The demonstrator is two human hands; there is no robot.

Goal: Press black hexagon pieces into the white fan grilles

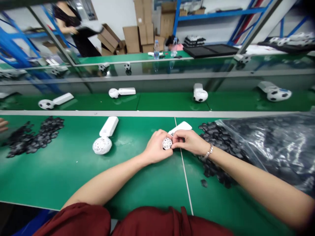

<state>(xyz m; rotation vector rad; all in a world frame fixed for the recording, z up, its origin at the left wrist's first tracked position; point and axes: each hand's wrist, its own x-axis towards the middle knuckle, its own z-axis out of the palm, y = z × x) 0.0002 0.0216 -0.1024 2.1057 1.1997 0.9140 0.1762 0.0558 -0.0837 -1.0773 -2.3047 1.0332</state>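
Observation:
A white openwork ball [167, 143] with a flat white handle [182, 127] is in front of me, low over the green table. My left hand [157, 147] is wrapped round the ball's left side. From the right, the pinched fingertips of my right hand [188, 141] touch the ball's edge; whether a small piece is between them I cannot make out. Right of that hand lies a heap of small black pieces [219, 141], with a single black piece [204, 183] apart from it. A second white ball with a handle [102, 145] rests to my left.
A clear plastic bag [278, 144] of black pieces lies at right, another black heap [36, 136] at left beside someone's fingers [3, 124]. Beyond the pale ledge [86, 113], several ball-and-handle units stand on a green strip [159, 101]. A person [73, 26] stands at the back.

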